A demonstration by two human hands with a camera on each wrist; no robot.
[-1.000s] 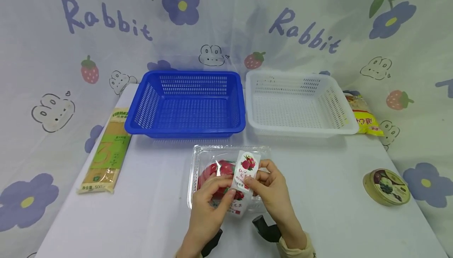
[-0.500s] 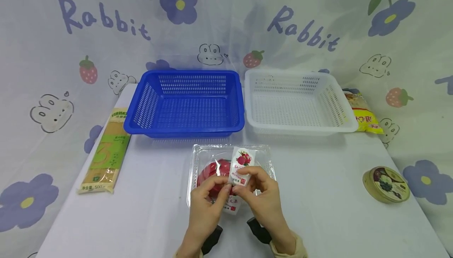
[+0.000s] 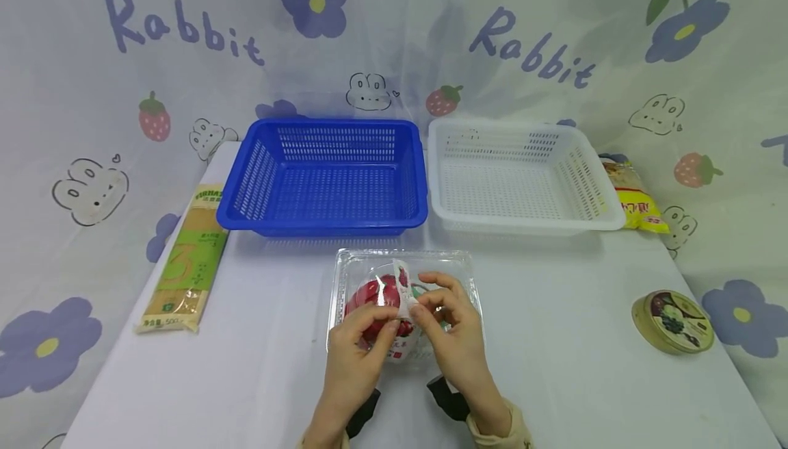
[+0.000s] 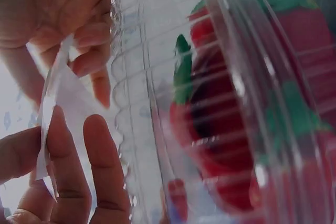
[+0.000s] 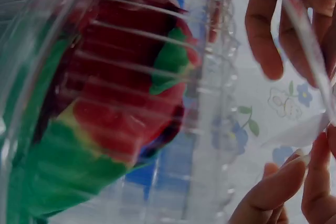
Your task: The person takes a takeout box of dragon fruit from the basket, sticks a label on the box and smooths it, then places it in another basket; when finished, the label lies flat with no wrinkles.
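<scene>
Both hands are pinching a paper label (image 3: 401, 293) over a clear plastic clamshell box (image 3: 466, 267) holding red dragon fruit (image 3: 369, 296). The left hand (image 3: 356, 353) is gripping the label's lower part, the right hand (image 3: 452, 329) its edge. The label's long axis is running away from the person, toward the blue basket (image 3: 326, 174). The box is lying on the table (image 3: 258, 367), just before the baskets.

Label (image 4: 52, 103) between fingers (image 4: 65, 177), beside clamshell (image 4: 220, 103)

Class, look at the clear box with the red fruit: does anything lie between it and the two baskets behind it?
Nothing visible does. Bare table separates the clear box from the blue basket and white basket. Both hands pinch its label.
</scene>
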